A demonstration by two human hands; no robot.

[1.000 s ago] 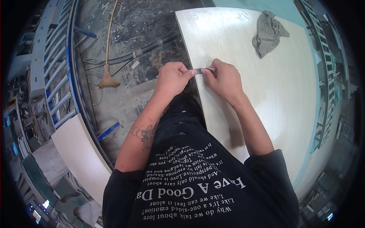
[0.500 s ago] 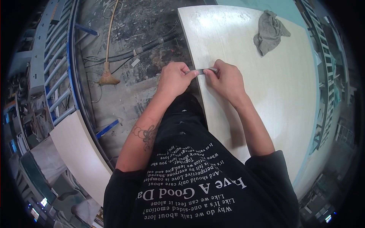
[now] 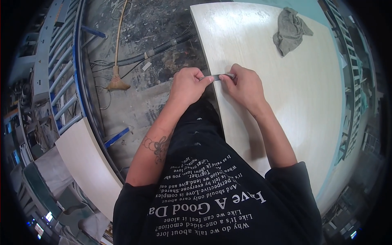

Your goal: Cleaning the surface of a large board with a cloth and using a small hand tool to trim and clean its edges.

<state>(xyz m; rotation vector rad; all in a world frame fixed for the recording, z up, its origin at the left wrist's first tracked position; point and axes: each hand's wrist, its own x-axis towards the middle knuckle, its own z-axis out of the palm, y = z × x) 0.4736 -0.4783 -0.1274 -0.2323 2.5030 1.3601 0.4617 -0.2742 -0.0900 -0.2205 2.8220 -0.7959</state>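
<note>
Two hands met over the near left edge of a large pale board (image 3: 286, 94), and between them ran a short, thin grey strip (image 3: 218, 76) that looked like a flat metal blade or scraper, though its kind could not be told for sure. One end was pinched in the left hand (image 3: 188, 83), thumb and fingers closed on it, that hand hanging just off the board's edge above the dusty concrete floor (image 3: 134, 110). The other end was gripped in the right hand (image 3: 244, 83), fingers curled down on it, with that hand resting on the board's surface. The strip lay flat and crosswise at the board's edge, touching it or just above it; which could not be told. How much of the edge had been gone over could not be judged, since the pale face looked even and clean all along, with no visible line between worked and unworked parts. A crumpled grey rag (image 3: 290, 30) lay untouched well apart at the far end of the board. Off to the left stood a blue roller conveyor (image 3: 67, 77), cables, a broom-like tool (image 3: 116, 81) on the floor, and another pale panel (image 3: 87, 163) leaning nearer the person.
</note>
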